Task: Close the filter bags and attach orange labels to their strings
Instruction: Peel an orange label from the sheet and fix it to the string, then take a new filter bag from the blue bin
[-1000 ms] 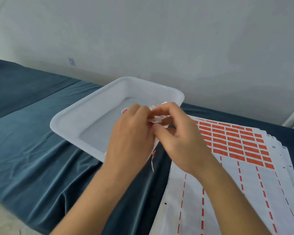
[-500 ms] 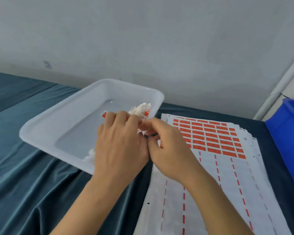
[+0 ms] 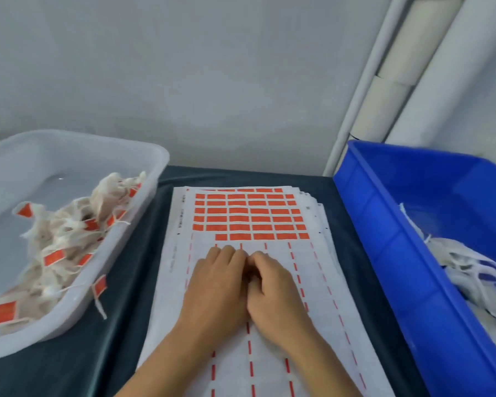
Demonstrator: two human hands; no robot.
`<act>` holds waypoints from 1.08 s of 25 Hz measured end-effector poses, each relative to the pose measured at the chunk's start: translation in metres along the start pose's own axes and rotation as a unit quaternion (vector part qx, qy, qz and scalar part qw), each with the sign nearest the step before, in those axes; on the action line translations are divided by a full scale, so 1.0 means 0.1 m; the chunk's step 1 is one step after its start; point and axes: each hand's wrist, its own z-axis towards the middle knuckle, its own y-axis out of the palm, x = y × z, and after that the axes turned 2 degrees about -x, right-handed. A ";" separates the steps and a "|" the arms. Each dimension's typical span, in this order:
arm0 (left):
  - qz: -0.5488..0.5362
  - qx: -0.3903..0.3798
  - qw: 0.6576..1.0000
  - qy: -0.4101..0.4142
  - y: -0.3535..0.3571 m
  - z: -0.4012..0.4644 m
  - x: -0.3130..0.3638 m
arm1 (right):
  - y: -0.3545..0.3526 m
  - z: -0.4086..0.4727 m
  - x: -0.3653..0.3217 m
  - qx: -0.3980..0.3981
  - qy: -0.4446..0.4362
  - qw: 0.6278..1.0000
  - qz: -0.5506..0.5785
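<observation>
Filter bags (image 3: 470, 270) lie unlabelled in the blue bin (image 3: 384, 224) at your 3 o'clock, while the labelled filter bags (image 3: 66, 242) fill the white tray (image 3: 103, 282) at 9 o'clock on the dark-clothed counter (image 3: 132, 270). At 12 o'clock the stack of label sheets (image 3: 269, 368) carries its orange labels (image 3: 249, 216). Your left hand (image 3: 215, 293) and right hand (image 3: 275, 296) rest side by side on the sheets, fingers curled under; you cannot tell what either grip holds.
</observation>
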 end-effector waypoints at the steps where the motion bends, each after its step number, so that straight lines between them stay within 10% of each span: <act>1: -0.015 0.002 1.000 0.002 0.00 0.01 -0.01 | 0.00 0.00 0.02 0.002 -0.003 1.000 0.006; 10: -0.079 -0.016 0.997 0.012 -0.11 0.04 0.26 | -0.51 0.03 -0.05 -0.038 -0.005 0.999 -0.004; 20: -0.225 -0.147 0.963 -0.009 0.32 0.18 0.89 | -2.05 0.54 0.10 0.215 0.054 0.964 -0.146; 27: -0.196 -0.131 0.972 -0.003 0.43 0.10 0.90 | -2.37 0.64 1.21 0.217 0.255 0.930 -0.153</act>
